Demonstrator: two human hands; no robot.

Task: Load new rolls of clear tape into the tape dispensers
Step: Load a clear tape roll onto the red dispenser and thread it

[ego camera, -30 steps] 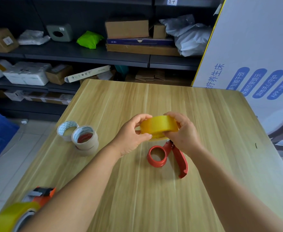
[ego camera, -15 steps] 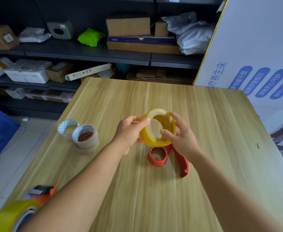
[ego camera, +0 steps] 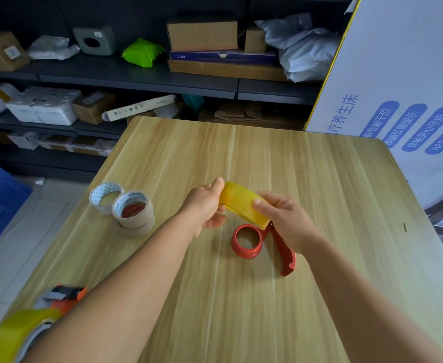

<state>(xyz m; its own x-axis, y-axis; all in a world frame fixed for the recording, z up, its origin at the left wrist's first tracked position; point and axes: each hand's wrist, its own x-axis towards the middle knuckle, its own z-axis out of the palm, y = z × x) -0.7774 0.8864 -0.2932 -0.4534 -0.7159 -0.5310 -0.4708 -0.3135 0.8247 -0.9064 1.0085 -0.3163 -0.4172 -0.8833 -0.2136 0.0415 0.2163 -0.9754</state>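
Two hands of mine meet on one yellowish tape roll [ego camera: 244, 204], held in the air above the wooden table [ego camera: 320, 179]. My left hand [ego camera: 205, 206] curls round the roll's far left end, thumb on top at its edge and fingers tucked beneath. My right hand [ego camera: 286, 221] grasps the near right end, thumb pressed on the outer band of tape, fingers wrapped below. The roll is tilted, its broad outer face turned up toward me.

Just under the roll lies the red dispenser [ego camera: 257, 242] flat on the table, its bare round hub to the left and its handle running back toward my right wrist; I cannot tell whether the roll touches it. To the left stand empty-looking cardboard cores [ego camera: 132, 213], two stacked with a third just behind, touching them. At the near left corner a second dispenser [ego camera: 63, 296], orange and grey, carries a yellow roll [ego camera: 13, 334] that is blurred at the frame's edge.
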